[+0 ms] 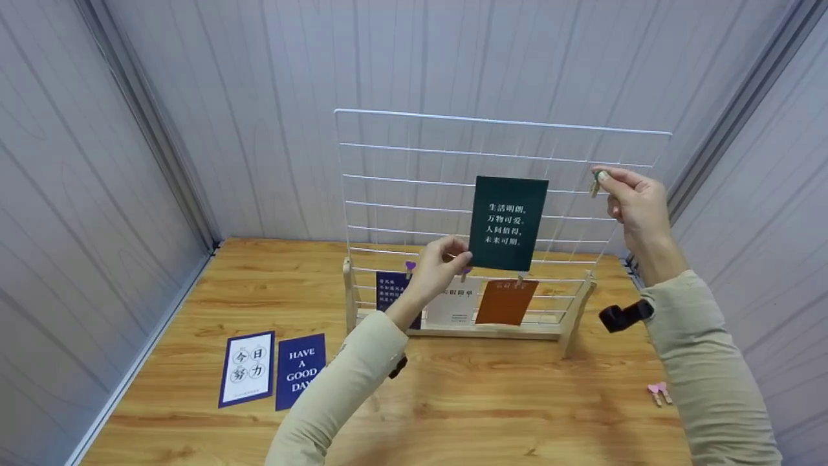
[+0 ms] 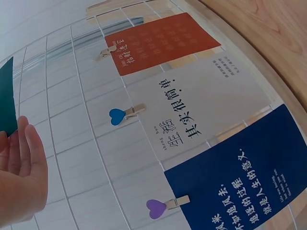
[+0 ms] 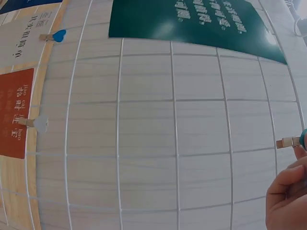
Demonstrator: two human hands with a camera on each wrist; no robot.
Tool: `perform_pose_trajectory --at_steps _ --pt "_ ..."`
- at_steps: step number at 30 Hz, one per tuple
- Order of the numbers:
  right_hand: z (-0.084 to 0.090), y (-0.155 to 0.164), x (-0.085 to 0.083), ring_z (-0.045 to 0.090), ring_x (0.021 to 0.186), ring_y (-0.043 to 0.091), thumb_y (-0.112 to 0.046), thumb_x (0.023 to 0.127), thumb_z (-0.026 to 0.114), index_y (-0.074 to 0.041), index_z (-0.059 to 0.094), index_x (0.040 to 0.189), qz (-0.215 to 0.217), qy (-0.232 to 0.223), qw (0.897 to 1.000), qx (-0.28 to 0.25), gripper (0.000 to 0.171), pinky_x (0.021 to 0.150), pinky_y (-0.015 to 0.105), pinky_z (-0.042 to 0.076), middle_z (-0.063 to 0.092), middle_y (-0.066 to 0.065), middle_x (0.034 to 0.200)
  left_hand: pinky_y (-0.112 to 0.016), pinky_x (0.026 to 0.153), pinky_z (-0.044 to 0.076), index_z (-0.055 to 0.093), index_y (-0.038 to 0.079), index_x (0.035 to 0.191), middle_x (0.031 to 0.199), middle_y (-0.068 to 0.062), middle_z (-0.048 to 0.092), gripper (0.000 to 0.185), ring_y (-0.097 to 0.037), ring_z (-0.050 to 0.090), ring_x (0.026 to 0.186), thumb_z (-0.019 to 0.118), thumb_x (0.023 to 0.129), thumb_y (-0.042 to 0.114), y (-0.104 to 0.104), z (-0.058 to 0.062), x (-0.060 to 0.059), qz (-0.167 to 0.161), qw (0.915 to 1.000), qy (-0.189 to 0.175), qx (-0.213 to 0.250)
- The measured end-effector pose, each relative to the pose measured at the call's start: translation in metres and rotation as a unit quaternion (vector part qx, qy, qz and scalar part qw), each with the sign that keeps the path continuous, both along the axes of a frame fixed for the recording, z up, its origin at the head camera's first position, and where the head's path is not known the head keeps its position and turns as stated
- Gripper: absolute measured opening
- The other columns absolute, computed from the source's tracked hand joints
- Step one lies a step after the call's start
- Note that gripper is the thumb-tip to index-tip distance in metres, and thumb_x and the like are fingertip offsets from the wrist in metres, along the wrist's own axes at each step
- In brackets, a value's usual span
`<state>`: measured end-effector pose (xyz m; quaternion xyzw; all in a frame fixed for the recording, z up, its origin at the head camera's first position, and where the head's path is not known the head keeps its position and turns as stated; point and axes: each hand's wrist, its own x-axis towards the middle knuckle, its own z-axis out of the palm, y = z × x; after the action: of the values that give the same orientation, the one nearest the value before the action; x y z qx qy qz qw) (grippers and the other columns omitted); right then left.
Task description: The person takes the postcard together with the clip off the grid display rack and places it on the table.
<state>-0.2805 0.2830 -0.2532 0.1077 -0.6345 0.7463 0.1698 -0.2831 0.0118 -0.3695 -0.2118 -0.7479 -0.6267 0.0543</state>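
Green card (image 1: 508, 223) held flat against white wire grid (image 1: 414, 194), upper-middle of grid, above the row of three cards already pegged at grid bottom. Left hand (image 1: 440, 265) pinching card's lower-left corner, fingers closed on it; left wrist view shows only palm and card edge (image 2: 7, 103), grip itself out of frame there. Right hand (image 1: 631, 200) at grid's right edge, thumb and fingers clamped on small wooden clip (image 1: 595, 184) with a green head; clip tip also visible in right wrist view (image 3: 288, 142).

Judgement on doing this step well:
- Keep card's top edge level with a horizontal wire of grid, otherwise nothing for clip to bite.
- Card currently tilted slightly; square it to grid wires before clipping.
- Bring clip across from grid's right edge to card's top centre; squeeze tail end to open, not the heart end.
- Catch both card and wire, then release slowly.
- Hold corner pinch until clip seated; card likely to slide down grid if let go early.
- Avoid pushing hard on grid: stands on light wooden feet (image 1: 576, 317), could tip back.

Elsewhere: orange card (image 1: 504, 301), white card (image 2: 201, 108), navy card (image 2: 249, 177) pegged along grid bottom; two loose cards (image 1: 272, 369) on wooden table (image 1: 517, 401) left-front of grid; pink clips (image 1: 658, 390) right-front of grid.
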Motion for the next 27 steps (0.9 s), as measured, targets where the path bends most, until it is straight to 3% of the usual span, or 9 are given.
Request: perform_pose_trajectory --at_steps 6,12,17,20,27 --pt "-0.01 0.009 0.005 0.035 0.039 0.005 -0.004 0.081 0.062 0.002 0.067 0.091 0.016 -0.006 1.0 0.006 0.012 0.034 0.015 0.023 0.059 0.002 0.066 -0.028 0.065 0.05 0.058 0.002 0.09 0.082 -0.005 0.058 0.007 -0.021 0.059 0.074 0.055 0.087 0.008 -0.011 -0.004 0.003 -0.002 1.0 -0.007 0.004" --pt "-0.02 0.019 0.011 0.035 0.039 0.004 -0.005 0.083 0.06 0.002 0.066 0.093 0.025 -0.011 0.999 0.022 0.014 0.034 0.016 0.022 0.057 0.001 0.066 -0.035 0.066 0.05 0.058 -0.003 0.093 0.085 -0.013 0.059 0.011 -0.029 0.06 0.077 0.055 0.087 0.005 -0.026 -0.008 0.006 -0.008 0.9995 -0.016 0.024" --pt "-0.032 0.026 0.016 0.034 0.039 0.004 -0.007 0.084 0.059 0.003 0.064 0.098 0.026 -0.018 0.998 0.052 0.018 0.034 0.018 0.021 0.054 0.0 0.062 -0.031 0.064 0.05 0.056 -0.009 0.093 0.086 -0.02 0.058 0.012 -0.035 0.059 0.078 0.053 0.086 0.001 -0.039 -0.003 0.02 0.002 0.9994 -0.027 0.022" --pt "-0.04 0.03 0.019 0.035 0.04 0.004 -0.008 0.085 0.059 0.005 0.062 0.101 0.028 -0.022 0.997 0.067 0.021 0.035 0.016 0.024 0.056 0.001 0.063 -0.035 0.064 0.05 0.055 -0.012 0.091 0.083 -0.022 0.058 0.011 -0.037 0.059 0.075 0.053 0.085 -0.003 -0.046 0.0 0.03 0.009 0.9993 -0.022 0.029" --pt "-0.052 0.037 0.025 0.035 0.04 0.005 -0.009 0.085 0.058 0.0 0.065 0.098 0.021 -0.023 0.996 0.082 0.017 0.034 0.017 0.025 0.055 0.0 0.065 -0.045 0.068 0.049 0.052 -0.014 0.09 0.083 -0.024 0.058 0.011 -0.034 0.06 0.074 0.051 0.085 -0.005 -0.06 -0.009 0.034 0.0 0.998 -0.037 0.052"
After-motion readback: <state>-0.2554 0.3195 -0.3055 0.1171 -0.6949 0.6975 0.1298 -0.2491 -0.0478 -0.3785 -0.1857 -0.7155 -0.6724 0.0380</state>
